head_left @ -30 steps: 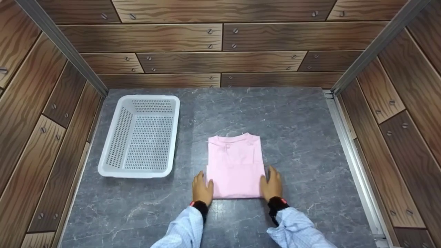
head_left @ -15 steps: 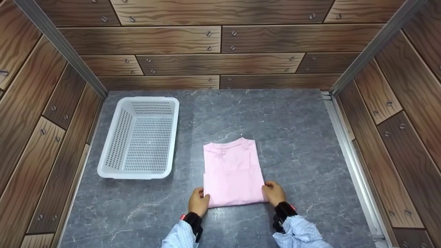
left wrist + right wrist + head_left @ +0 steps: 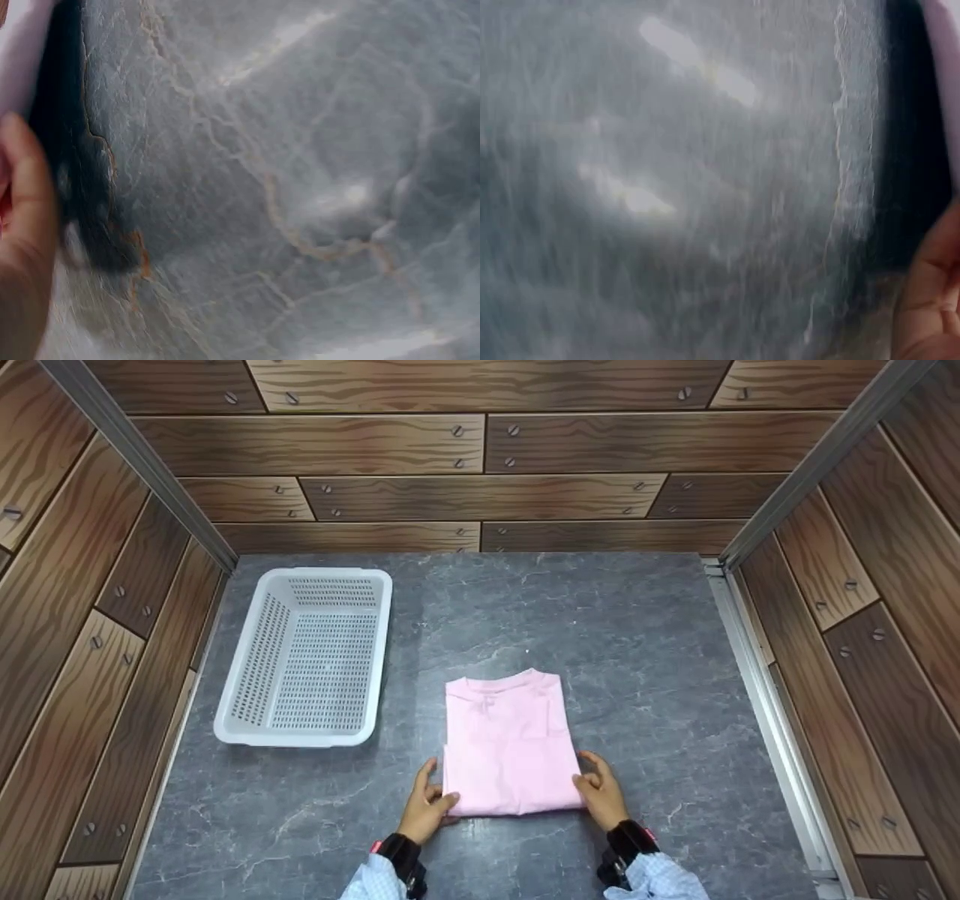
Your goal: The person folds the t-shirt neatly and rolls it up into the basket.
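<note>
A pink T-shirt (image 3: 510,750), folded into a rough rectangle, lies on the grey marbled surface with its collar away from me. At its near left corner my left hand (image 3: 427,810) pinches the fabric, thumb on top and some fingers hidden below. My right hand (image 3: 602,795) pinches the right edge near the front corner, thumb over the cloth. In the left wrist view a strip of pink shirt (image 3: 19,64) shows beside the hand. The right wrist view shows just a sliver of the shirt (image 3: 945,67) above part of the hand.
A white perforated plastic basket (image 3: 381,660) stands to the left of the shirt, with nothing inside. Wood-patterned walls (image 3: 480,442) enclose the back and sides. A metal rail (image 3: 772,712) runs along the right edge of the surface.
Both hands went from lying alongside the shirt to pinching its near corners. The shirt has slid toward me.
</note>
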Available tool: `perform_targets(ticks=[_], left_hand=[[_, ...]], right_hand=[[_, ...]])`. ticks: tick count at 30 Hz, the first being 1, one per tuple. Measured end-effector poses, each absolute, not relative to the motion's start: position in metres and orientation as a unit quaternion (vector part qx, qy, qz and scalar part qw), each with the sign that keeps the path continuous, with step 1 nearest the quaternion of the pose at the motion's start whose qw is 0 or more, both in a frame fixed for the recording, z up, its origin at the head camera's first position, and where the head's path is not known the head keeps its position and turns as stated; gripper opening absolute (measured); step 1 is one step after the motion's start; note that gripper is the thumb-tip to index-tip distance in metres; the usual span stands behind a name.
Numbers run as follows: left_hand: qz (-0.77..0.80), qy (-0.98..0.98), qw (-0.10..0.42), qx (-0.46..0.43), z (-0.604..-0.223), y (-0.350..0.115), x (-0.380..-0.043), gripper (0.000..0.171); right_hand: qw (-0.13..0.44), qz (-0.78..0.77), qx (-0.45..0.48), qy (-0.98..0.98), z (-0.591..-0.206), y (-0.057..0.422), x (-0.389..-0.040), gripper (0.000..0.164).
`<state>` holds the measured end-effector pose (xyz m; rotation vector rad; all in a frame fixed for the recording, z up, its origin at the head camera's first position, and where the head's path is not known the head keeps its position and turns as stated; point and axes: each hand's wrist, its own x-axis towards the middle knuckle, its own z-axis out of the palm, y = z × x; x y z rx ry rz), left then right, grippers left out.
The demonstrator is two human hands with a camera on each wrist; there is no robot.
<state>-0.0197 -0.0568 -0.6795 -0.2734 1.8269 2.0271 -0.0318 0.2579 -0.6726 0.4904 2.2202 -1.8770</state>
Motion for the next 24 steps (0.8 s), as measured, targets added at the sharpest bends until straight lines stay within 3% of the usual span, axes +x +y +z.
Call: perform_targets(ticks=[9,14,19,24], left_hand=[[0.754,0.638,0.157,-0.014,-0.674,-0.06,-0.018,0.069],[0.736,0.663,0.136,-0.025,-0.67,-0.056,-0.026,0.067],[0.717,0.69,0.085,-0.057,-0.667,-0.053,-0.04,0.049],[0.673,0.735,0.047,-0.06,-0.662,-0.053,-0.055,0.035]], right_hand=[[0.071,-0.707,0.183,0.679,-0.656,0.258,-0.03,0.041],[0.038,-0.722,0.095,0.685,-0.652,0.259,-0.033,0.041],[-0.003,-0.653,0.032,0.757,-0.651,0.255,-0.039,0.055],[-0.058,-0.582,0.028,0.811,-0.636,0.25,-0.046,0.042]])
